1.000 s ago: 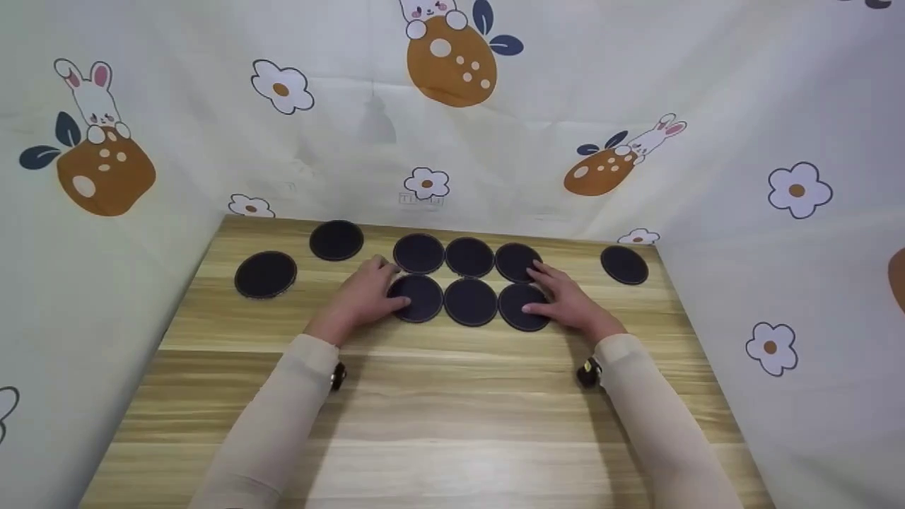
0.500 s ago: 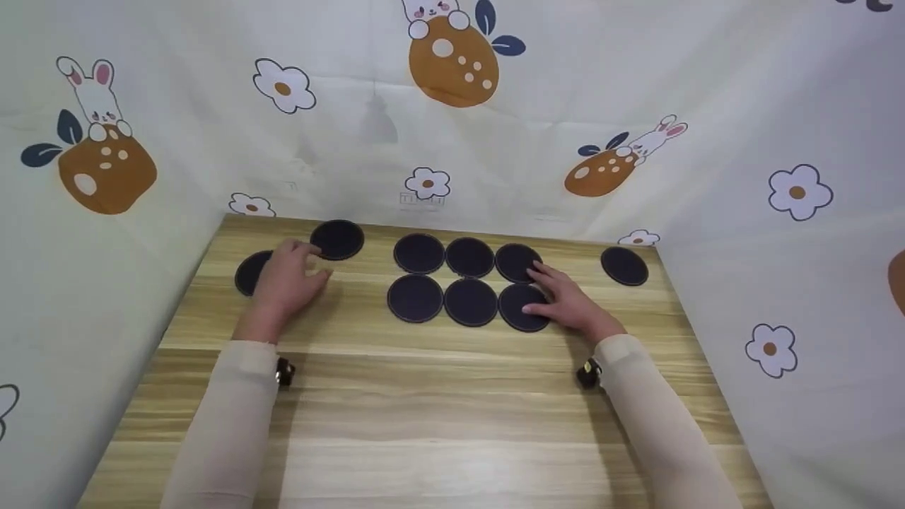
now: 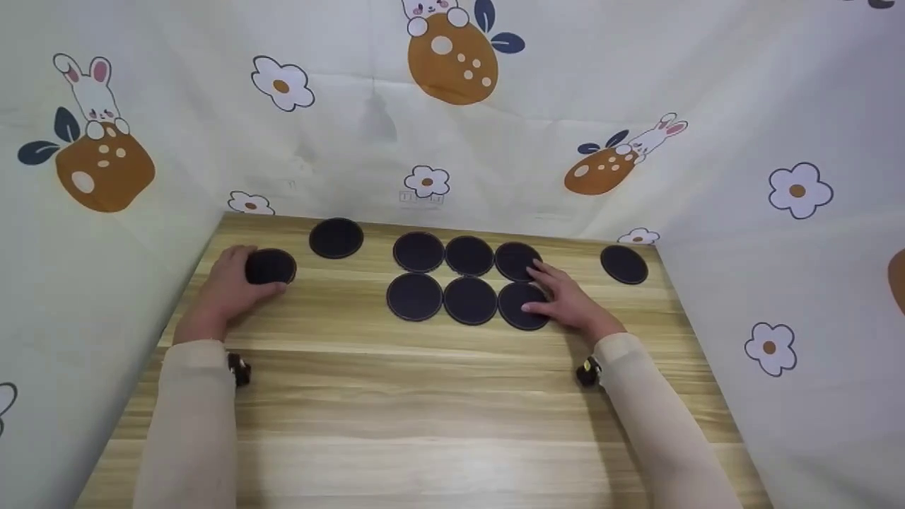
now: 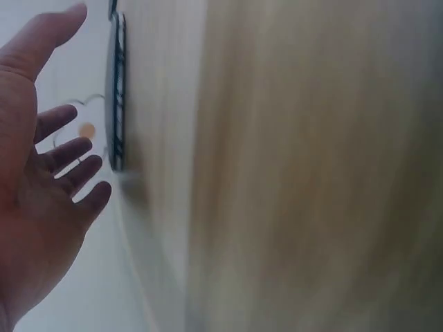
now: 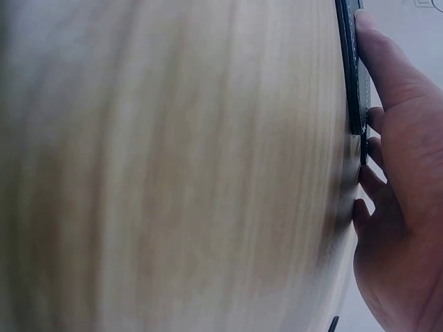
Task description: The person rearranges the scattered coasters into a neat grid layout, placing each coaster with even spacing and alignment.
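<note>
Round black coasters with stitched rims lie flat on the wooden table. My left hand (image 3: 230, 286) is at the leftmost coaster (image 3: 271, 267), thumb and fingers spread around its left side. In the left wrist view its fingers (image 4: 79, 149) are extended above the layered-looking edge of a coaster (image 4: 116, 93), with a gap between. My right hand (image 3: 569, 300) rests at the right end of two rows of coasters. Its thumb lies on the front right coaster (image 3: 517, 311) and its fingertips touch the back right coaster (image 3: 515, 258). The right wrist view shows these fingers (image 5: 374, 181) low against the table.
Beside the right hand's coasters lie the rest of the two rows, including the front middle coaster (image 3: 470, 300). Single coasters sit at the back left (image 3: 336, 238) and far right (image 3: 624, 264). Patterned cloth (image 3: 339, 141) hangs close around the table's back and sides.
My left hand has left the left end of the two rows and moved left, past the leftmost coaster to its outer side. My right hand has stayed still.
</note>
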Action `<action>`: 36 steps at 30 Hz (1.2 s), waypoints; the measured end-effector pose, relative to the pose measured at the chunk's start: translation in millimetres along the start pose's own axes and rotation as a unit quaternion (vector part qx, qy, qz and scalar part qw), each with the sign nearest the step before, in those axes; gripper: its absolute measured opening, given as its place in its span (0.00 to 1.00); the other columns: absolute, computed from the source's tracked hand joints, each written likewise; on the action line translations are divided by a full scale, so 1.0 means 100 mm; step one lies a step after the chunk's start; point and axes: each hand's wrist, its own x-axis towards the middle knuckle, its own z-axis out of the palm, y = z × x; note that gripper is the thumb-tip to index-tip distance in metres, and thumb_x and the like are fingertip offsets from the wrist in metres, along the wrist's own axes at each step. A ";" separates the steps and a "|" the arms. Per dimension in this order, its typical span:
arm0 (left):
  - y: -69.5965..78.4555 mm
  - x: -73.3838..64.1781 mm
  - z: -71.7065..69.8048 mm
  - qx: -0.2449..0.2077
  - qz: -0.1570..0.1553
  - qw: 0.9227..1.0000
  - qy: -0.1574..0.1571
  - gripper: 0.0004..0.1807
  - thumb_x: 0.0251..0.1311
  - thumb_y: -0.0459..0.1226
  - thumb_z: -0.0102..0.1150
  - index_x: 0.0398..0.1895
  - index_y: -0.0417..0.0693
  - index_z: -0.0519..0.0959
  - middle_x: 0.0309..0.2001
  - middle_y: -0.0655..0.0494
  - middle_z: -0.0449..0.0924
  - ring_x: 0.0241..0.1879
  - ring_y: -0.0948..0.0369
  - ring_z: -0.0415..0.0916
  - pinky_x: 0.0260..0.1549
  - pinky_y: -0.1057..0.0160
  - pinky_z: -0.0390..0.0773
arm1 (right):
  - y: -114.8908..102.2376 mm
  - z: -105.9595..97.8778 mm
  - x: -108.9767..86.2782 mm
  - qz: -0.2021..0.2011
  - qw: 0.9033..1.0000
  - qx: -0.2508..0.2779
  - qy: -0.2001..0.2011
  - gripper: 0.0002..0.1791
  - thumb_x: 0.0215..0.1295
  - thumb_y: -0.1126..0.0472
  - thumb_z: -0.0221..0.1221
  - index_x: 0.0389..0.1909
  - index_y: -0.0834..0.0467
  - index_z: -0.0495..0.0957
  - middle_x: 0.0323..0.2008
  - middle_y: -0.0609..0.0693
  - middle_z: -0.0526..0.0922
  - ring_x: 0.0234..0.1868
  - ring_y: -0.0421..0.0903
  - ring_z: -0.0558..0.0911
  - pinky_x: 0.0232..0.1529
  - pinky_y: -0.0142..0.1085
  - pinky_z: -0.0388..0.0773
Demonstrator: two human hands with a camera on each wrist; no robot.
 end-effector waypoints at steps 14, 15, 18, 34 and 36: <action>-0.13 0.02 -0.04 -0.015 -0.007 0.998 -0.055 0.66 0.65 0.51 0.80 0.88 0.27 0.44 0.85 0.21 0.46 0.83 0.26 0.44 0.80 0.27 0.49 | 0.00 0.01 0.00 0.006 1.000 0.012 -0.003 0.50 0.69 0.49 0.77 0.86 0.60 0.64 0.88 0.59 0.54 0.87 0.67 0.52 0.85 0.64 0.50; -0.14 0.02 -0.03 -0.014 -0.006 0.998 -0.054 0.66 0.65 0.52 0.80 0.88 0.27 0.46 0.84 0.22 0.47 0.83 0.26 0.45 0.80 0.27 0.50 | 0.00 0.01 -0.01 0.005 1.000 0.013 -0.003 0.50 0.69 0.50 0.77 0.85 0.61 0.64 0.88 0.60 0.55 0.87 0.68 0.52 0.85 0.64 0.50; -0.15 0.03 -0.03 -0.003 -0.005 0.999 -0.047 0.64 0.65 0.52 0.80 0.87 0.28 0.50 0.83 0.23 0.52 0.82 0.27 0.49 0.79 0.28 0.52 | 0.00 0.01 -0.01 0.000 1.000 0.013 0.000 0.50 0.69 0.50 0.78 0.85 0.61 0.65 0.88 0.60 0.55 0.87 0.68 0.52 0.84 0.64 0.50; 0.05 0.00 -0.02 0.019 0.012 0.999 -0.041 0.60 0.61 0.56 0.82 0.83 0.28 0.61 0.79 0.24 0.63 0.78 0.29 0.60 0.77 0.28 0.59 | 0.00 0.00 0.00 -0.011 1.000 0.007 0.011 0.49 0.68 0.51 0.78 0.84 0.62 0.66 0.87 0.62 0.57 0.86 0.70 0.54 0.83 0.66 0.52; 0.12 0.00 0.01 0.014 0.026 0.999 -0.038 0.59 0.61 0.55 0.82 0.83 0.28 0.62 0.79 0.25 0.63 0.78 0.29 0.60 0.77 0.29 0.59 | 0.00 0.01 0.00 -0.012 1.000 0.006 0.013 0.49 0.68 0.51 0.78 0.84 0.62 0.66 0.87 0.62 0.57 0.86 0.70 0.55 0.83 0.66 0.52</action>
